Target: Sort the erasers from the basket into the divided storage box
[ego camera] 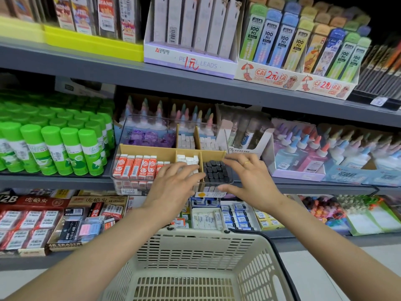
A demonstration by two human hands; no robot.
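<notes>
A clear divided storage box (121,146) with tan cardboard dividers stands on the middle shelf. Its front row holds orange-sleeved erasers (134,166) at left, small white erasers (187,159) in the middle and black erasers (214,169) at right. Purple items and more white erasers fill the back row. My left hand (175,185) rests over the front edge by the white compartment, fingers spread. My right hand (249,177) hovers over the black compartment, fingers apart, a ring on one finger. A cream plastic basket (195,257) sits below, and no erasers show inside it.
Green glue sticks (54,144) crowd the shelf left of the box. Glue bottles in cartons (303,153) stand to its right. The lower shelf holds boxed erasers (32,220). Pencil lead displays (191,59) line the upper shelf.
</notes>
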